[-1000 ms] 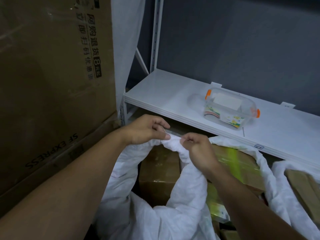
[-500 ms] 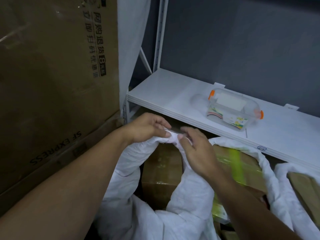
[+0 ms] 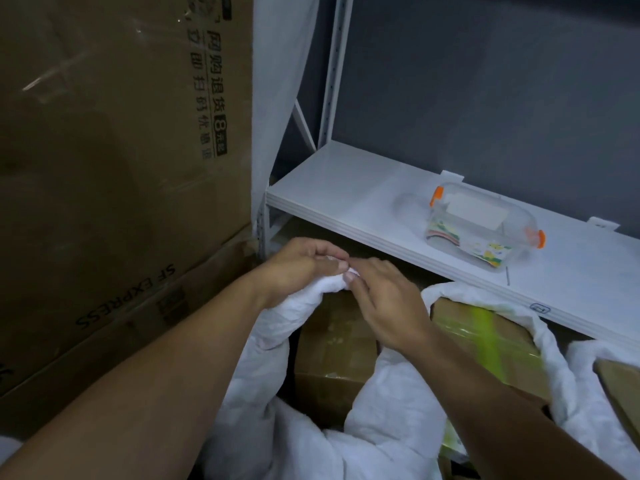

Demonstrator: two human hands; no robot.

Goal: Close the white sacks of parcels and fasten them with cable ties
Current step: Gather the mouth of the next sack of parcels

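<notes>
A white sack [image 3: 388,407] stands open below me with brown cardboard parcels [image 3: 332,344] inside, one taped in yellow-green [image 3: 485,344]. My left hand [image 3: 298,268] grips a bunched part of the sack's rim at the top. My right hand [image 3: 384,303] meets it from the right, thumb and fingertips pinching the same bunched cloth. No cable tie can be made out between the fingers. A second white sack [image 3: 595,393] with a parcel shows at the right edge.
A tall SF Express cardboard box [image 3: 114,174] fills the left. A white metal shelf [image 3: 363,202] runs behind the sacks, carrying a clear plastic container [image 3: 485,226] with orange clips. A grey wall stands behind it.
My right hand has slid left to meet my left hand, its fingers loosening over the bunched rim. The view has shifted slightly right and down.
</notes>
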